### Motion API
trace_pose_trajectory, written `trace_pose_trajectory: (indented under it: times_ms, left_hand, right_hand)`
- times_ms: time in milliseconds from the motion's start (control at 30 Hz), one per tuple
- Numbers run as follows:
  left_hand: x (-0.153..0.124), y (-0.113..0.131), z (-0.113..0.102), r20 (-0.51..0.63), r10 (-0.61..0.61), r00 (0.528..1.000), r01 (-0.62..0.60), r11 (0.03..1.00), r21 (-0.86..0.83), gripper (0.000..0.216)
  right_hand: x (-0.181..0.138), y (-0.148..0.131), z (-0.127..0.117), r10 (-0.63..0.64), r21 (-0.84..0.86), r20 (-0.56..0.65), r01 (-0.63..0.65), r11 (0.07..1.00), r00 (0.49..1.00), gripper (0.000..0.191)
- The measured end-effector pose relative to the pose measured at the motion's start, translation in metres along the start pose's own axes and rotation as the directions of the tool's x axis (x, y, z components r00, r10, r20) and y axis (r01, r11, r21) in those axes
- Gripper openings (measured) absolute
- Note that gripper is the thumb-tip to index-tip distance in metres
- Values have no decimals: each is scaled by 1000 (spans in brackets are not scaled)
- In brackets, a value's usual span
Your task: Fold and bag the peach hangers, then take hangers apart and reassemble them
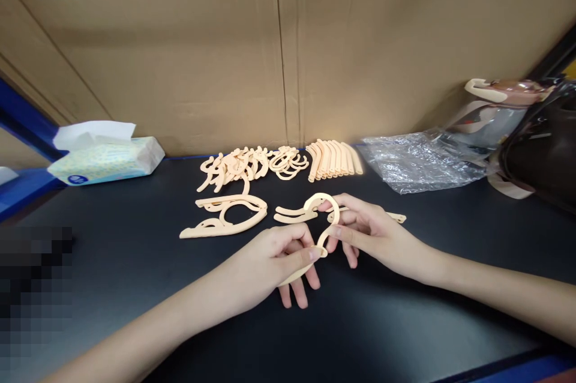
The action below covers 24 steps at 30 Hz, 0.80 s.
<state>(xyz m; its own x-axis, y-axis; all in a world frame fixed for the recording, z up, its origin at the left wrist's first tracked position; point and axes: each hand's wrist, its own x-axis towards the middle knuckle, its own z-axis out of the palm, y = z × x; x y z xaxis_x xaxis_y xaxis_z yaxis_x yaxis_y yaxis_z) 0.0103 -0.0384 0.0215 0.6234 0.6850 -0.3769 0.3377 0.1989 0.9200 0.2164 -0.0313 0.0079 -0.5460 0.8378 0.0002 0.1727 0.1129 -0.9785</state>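
My left hand [281, 260] pinches the lower arm of a peach plastic hanger piece, thumb and forefinger closed on it just above the black tabletop [135, 287]. My right hand [366, 230] grips the curved hook [323, 202] of the same piece, fingers wrapped around its base. The two hands meet at the joint between hook and arm. Just behind the hands lie loose hanger arms [290, 215], and to the left a finished folded hanger [227, 215] rests flat.
Rows of peach parts line the back: hook pieces [234, 165], rings [288, 162] and straight bars [335, 159]. A tissue pack [105, 158] sits far left, crumpled clear plastic [414, 161] and a dark bag [544, 149] at right. A cardboard wall [288, 41] closes the back.
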Motion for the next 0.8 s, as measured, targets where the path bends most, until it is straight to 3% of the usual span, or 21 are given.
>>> trace_pose_trajectory:
  times_ms: [133, 267, 367, 433, 467, 600, 800]
  left_hand:
    - [5, -4, 2, -37, -15, 999, 11, 992, -127, 35]
    - [7, -7, 1, -54, -15, 998, 5, 983, -184, 34]
    - [7, -7, 0, -52, 11, 999, -21, 980, -198, 29]
    - [7, -6, -1, -59, 28, 998, -39, 979, -200, 26]
    - [6, -6, -2, -66, 37, 997, -49, 978, -203, 25]
    - [5, -3, -2, -89, 65, 994, -84, 968, -235, 21]
    - [4, -1, -3, -129, 54, 990, -89, 955, -283, 27]
  right_hand:
    - [1, -6, -8, 8, -151, -125, -27, 988, 992, 24]
    - [4, -12, -28, -124, -423, -237, 12, 906, 964, 21]
    - [4, -15, -44, -202, -787, -205, -38, 616, 958, 16]
    - [4, -14, -51, -178, -895, -169, -75, 439, 970, 17]
    - [4, -13, -52, -163, -914, -153, -77, 399, 975, 19]
    - [6, -8, -51, -153, -915, -102, -32, 402, 983, 31]
    - [5, -5, -48, -123, -923, 10, 57, 382, 992, 23]
